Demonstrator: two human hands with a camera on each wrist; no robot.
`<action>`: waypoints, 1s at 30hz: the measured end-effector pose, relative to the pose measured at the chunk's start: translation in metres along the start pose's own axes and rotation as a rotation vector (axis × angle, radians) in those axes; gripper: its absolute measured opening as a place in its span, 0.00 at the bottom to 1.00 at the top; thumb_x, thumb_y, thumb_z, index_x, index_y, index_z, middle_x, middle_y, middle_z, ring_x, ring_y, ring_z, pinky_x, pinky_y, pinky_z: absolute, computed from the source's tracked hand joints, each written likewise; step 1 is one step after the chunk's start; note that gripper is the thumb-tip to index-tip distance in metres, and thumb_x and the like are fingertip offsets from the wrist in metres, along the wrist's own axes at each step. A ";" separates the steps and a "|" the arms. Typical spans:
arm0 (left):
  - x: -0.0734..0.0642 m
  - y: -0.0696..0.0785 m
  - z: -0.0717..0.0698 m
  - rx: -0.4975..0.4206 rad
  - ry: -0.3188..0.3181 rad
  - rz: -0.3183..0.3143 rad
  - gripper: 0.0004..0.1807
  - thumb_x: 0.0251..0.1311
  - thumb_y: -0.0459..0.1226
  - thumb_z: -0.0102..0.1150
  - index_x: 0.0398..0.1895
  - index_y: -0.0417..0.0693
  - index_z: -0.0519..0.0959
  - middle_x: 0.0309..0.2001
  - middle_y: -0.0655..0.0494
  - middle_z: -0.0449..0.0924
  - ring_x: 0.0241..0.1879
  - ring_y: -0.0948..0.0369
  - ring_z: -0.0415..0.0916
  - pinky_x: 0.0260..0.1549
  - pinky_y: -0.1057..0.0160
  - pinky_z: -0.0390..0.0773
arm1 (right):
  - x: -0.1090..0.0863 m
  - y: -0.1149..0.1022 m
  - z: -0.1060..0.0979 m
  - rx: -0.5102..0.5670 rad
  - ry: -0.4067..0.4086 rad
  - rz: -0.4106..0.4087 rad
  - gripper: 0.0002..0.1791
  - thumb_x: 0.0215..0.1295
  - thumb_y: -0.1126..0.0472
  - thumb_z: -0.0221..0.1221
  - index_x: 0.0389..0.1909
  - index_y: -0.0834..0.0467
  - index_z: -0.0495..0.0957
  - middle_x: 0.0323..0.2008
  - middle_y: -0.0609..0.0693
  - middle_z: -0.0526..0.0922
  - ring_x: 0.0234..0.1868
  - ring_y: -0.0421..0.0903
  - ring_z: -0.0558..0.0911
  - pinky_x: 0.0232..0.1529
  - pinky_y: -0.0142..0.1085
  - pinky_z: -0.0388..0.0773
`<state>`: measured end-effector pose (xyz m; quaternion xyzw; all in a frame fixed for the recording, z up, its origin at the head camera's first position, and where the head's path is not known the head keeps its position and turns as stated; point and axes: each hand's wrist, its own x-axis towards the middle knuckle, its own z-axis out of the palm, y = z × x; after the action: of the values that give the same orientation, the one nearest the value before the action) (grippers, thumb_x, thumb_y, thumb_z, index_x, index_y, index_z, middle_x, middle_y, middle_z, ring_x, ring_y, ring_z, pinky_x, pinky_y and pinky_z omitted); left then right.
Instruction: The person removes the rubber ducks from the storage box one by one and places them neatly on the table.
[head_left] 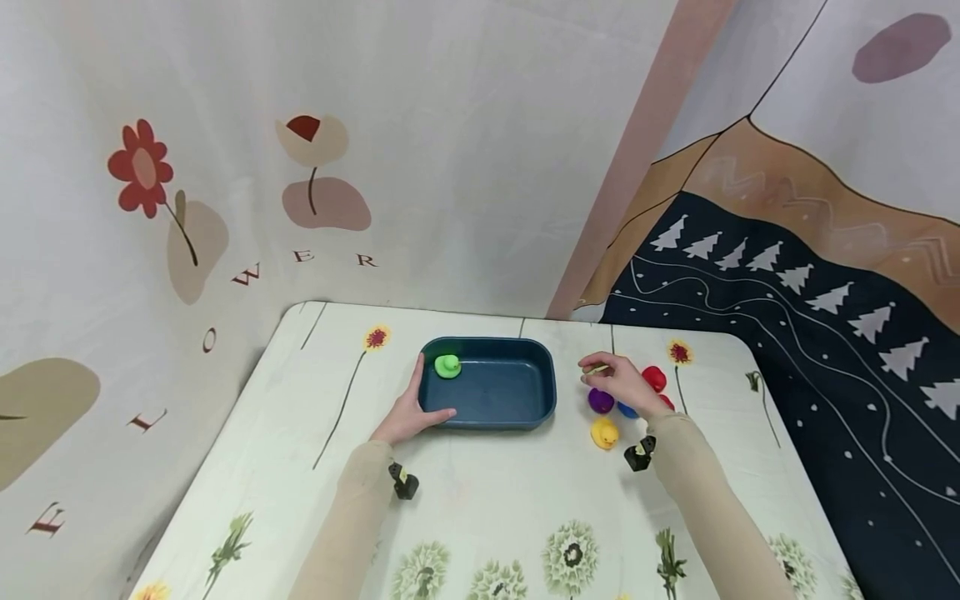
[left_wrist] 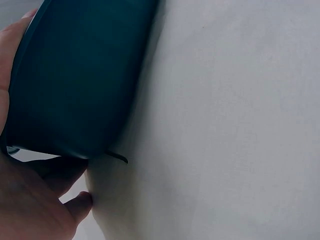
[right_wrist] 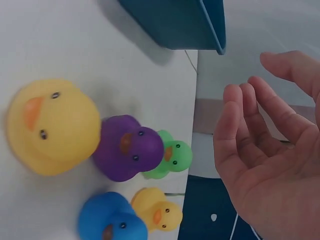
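A dark blue rectangular tray (head_left: pixel 495 421) lies on the table with a green rubber duck (head_left: pixel 447 367) in its far left corner. My left hand (head_left: pixel 408 412) holds the tray's near left corner, fingers along the left side and thumb along the front wall. Over a group of rubber ducks, my right hand (head_left: pixel 618 382) hovers with loosely bent fingers; the right wrist view shows nothing between thumb and fingertips. Below it are a purple duck (right_wrist: pixel 130 147), a blue duck (right_wrist: pixel 112 220), a large yellow duck (right_wrist: pixel 55 127), a small yellow duck (right_wrist: pixel 157 212) and another green duck (right_wrist: pixel 175 155).
Red ducks (head_left: pixel 654 378) sit just right of my right hand. The table (head_left: pixel 480 508) wears a white cloth printed with flowers. Printed curtains (head_left: pixel 465 167) hang behind it and along its sides.
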<state>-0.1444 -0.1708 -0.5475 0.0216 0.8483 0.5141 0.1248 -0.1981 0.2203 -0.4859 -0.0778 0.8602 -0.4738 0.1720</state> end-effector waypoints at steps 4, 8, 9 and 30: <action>0.000 -0.001 0.000 0.000 -0.001 0.001 0.64 0.52 0.49 0.71 0.76 0.68 0.27 0.77 0.48 0.33 0.73 0.43 0.39 0.66 0.40 0.49 | 0.008 -0.006 0.002 0.005 -0.016 0.011 0.20 0.67 0.61 0.60 0.57 0.65 0.73 0.51 0.60 0.78 0.48 0.53 0.78 0.49 0.40 0.77; 0.001 -0.002 0.000 0.008 0.005 0.002 0.65 0.52 0.50 0.72 0.76 0.68 0.27 0.77 0.48 0.34 0.73 0.43 0.40 0.66 0.40 0.50 | 0.018 -0.009 0.006 0.017 -0.035 -0.013 0.19 0.67 0.62 0.59 0.56 0.64 0.74 0.49 0.58 0.78 0.46 0.53 0.78 0.48 0.39 0.78; 0.001 -0.002 0.000 0.011 0.007 0.002 0.65 0.51 0.50 0.72 0.76 0.67 0.27 0.77 0.48 0.34 0.73 0.44 0.40 0.66 0.41 0.50 | 0.021 -0.010 0.007 0.016 -0.043 -0.021 0.19 0.67 0.61 0.59 0.56 0.64 0.74 0.49 0.58 0.78 0.46 0.53 0.78 0.48 0.39 0.78; 0.005 -0.005 0.001 0.023 0.006 0.007 0.64 0.53 0.51 0.71 0.76 0.66 0.27 0.77 0.46 0.34 0.73 0.43 0.40 0.67 0.41 0.49 | 0.070 -0.049 0.048 0.107 -0.134 -0.070 0.21 0.67 0.62 0.58 0.57 0.68 0.73 0.47 0.58 0.80 0.46 0.52 0.78 0.46 0.38 0.78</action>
<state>-0.1483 -0.1717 -0.5530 0.0246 0.8546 0.5046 0.1204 -0.2468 0.1358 -0.4837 -0.1303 0.8169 -0.5185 0.2163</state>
